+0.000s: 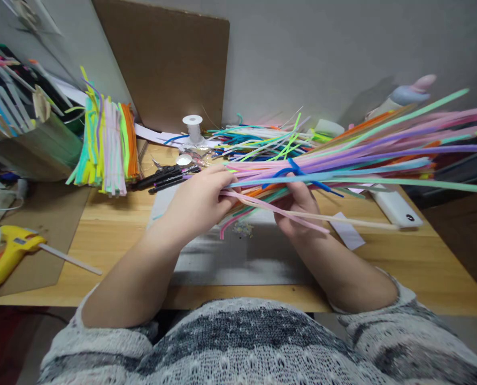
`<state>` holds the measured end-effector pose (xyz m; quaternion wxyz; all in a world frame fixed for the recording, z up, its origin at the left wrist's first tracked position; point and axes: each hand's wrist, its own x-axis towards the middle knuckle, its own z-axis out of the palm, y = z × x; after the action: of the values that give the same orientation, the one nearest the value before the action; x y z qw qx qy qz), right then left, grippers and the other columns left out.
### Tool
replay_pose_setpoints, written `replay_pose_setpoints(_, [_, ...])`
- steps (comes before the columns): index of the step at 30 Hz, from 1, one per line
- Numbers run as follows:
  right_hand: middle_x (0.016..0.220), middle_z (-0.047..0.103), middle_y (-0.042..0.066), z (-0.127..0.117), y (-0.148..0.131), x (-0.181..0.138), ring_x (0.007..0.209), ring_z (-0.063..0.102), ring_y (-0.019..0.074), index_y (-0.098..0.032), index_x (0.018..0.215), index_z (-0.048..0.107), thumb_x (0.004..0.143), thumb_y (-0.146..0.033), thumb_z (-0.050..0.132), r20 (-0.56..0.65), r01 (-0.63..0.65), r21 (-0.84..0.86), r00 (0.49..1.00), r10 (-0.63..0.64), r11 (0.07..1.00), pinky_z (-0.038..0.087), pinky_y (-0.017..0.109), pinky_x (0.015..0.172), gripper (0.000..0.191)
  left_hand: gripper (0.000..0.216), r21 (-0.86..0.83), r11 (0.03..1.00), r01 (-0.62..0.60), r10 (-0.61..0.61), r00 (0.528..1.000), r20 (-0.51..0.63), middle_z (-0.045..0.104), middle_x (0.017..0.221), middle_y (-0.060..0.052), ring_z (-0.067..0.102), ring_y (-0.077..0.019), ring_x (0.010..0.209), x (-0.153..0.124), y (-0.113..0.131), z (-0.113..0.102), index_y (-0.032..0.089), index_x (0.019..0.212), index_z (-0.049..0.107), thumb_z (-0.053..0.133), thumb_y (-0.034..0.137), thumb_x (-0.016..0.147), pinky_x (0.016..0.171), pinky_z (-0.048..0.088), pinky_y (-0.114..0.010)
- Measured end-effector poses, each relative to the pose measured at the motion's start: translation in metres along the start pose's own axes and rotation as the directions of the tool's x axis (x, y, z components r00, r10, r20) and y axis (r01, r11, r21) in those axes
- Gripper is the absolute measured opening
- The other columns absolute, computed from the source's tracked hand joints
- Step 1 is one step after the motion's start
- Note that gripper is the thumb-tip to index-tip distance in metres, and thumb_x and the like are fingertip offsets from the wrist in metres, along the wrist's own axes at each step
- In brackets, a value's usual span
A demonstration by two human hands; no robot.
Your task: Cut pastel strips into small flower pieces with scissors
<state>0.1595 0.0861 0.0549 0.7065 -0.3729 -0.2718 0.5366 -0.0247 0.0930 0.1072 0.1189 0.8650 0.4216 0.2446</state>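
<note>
A long bundle of many-coloured pipe cleaners [354,152] lies across both my hands above the table, its loose ends fanning out to the right. My left hand [208,195] is closed around the bundle's left end. Farther along, my right hand [298,206] grips it from below, its fingers partly hidden behind the stems. A dark blue pipe cleaner [292,170] is wrapped around the bundle by my right thumb. A pink stem and a cream one slant down to the right from my left hand. Beneath lies a grey-white mat [238,267] with small scraps [243,230] on it.
More pipe cleaners [258,141] lie behind the bundle, and an upright bunch [110,144] stands left. Near them are a white spool [192,128] and black pens [170,179]. A yellow glue gun [12,251] rests far left; a white box-like device [397,206] lies right.
</note>
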Motion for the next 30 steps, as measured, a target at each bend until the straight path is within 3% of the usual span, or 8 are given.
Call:
replay_pose_setpoints(4, [0.06, 0.062, -0.007, -0.001, 0.002, -0.001, 0.049, 0.059, 0.0109, -0.023, 0.068, 0.058, 0.061, -0.036, 0.076, -0.002, -0.037, -0.089, 0.999, 0.037, 0.995, 0.052, 0.025, 0.048, 0.023, 0.01, 0.067, 0.997, 0.028, -0.029, 0.999, 0.02, 0.06, 0.09, -0.007, 0.055, -0.0197, 0.081, 0.001, 0.005, 0.004, 0.017, 0.076, 0.058, 0.051, 0.022, 0.081, 0.066, 0.041, -0.029])
replay_pose_setpoints(6, [0.061, 0.063, -0.006, -0.004, 0.002, 0.001, 0.051, 0.06, 0.012, -0.024, 0.07, 0.058, 0.06, -0.036, 0.076, -0.003, 0.009, -0.132, 1.0, -0.009, 0.991, 0.051, 0.025, 0.046, 0.024, 0.01, 0.076, 0.997, 0.013, -0.017, 0.999, 0.05, 0.06, 0.087, -0.007, 0.054, -0.0197, 0.079, -0.001, 0.002, 0.002, 0.017, 0.077, 0.057, 0.049, 0.021, 0.081, 0.065, 0.04, -0.029])
replay_pose_setpoints(11, [0.075, 0.068, -0.005, -0.009, -0.005, 0.009, 0.059, 0.063, 0.0135, -0.024, 0.078, 0.063, 0.061, -0.04, 0.076, -0.006, 0.081, -0.106, 0.997, -0.082, 0.991, 0.052, 0.026, 0.046, 0.026, 0.007, 0.179, 0.98, 0.087, -0.096, 0.994, 0.042, 0.061, 0.081, -0.005, 0.053, -0.0206, 0.072, -0.009, -0.018, -0.021, 0.02, 0.081, 0.055, 0.049, 0.019, 0.078, 0.06, 0.036, -0.03])
replay_pose_setpoints(15, [0.075, 0.067, -0.006, -0.007, -0.008, 0.007, 0.059, 0.064, 0.0136, -0.025, 0.08, 0.065, 0.065, -0.042, 0.074, 0.008, 0.107, -0.106, 0.994, -0.106, 0.989, 0.053, 0.027, 0.048, 0.025, 0.014, 0.181, 0.975, 0.125, -0.144, 0.985, 0.098, 0.062, 0.079, -0.003, 0.054, -0.0201, 0.07, -0.015, -0.022, -0.032, 0.023, 0.086, 0.057, 0.052, 0.02, 0.074, 0.059, 0.035, -0.029])
replay_pose_setpoints(22, [0.069, 0.066, -0.005, -0.007, -0.005, -0.007, 0.063, 0.065, 0.0176, -0.027, 0.072, 0.066, 0.056, -0.042, 0.081, 0.086, 0.077, -0.137, 0.994, -0.065, 0.988, 0.056, 0.033, 0.053, 0.027, 0.016, 0.231, 0.97, 0.073, -0.11, 0.982, 0.152, 0.065, 0.083, -0.005, 0.059, -0.0205, 0.075, -0.019, 0.007, -0.01, 0.021, 0.09, 0.056, 0.05, 0.016, 0.076, 0.061, 0.039, -0.029])
replay_pose_setpoints(30, [0.063, 0.065, -0.003, -0.034, -0.007, -0.016, 0.064, 0.064, 0.019, -0.03, 0.063, 0.063, 0.057, -0.044, 0.08, 0.208, 0.113, -0.172, 0.975, -0.076, 0.979, 0.056, 0.039, 0.059, 0.023, 0.022, 0.136, 0.99, -0.027, 0.013, 0.994, 0.106, 0.061, 0.082, -0.006, 0.056, -0.0216, 0.082, -0.036, 0.007, 0.004, 0.019, 0.083, 0.052, 0.038, 0.004, 0.075, 0.067, 0.042, -0.031])
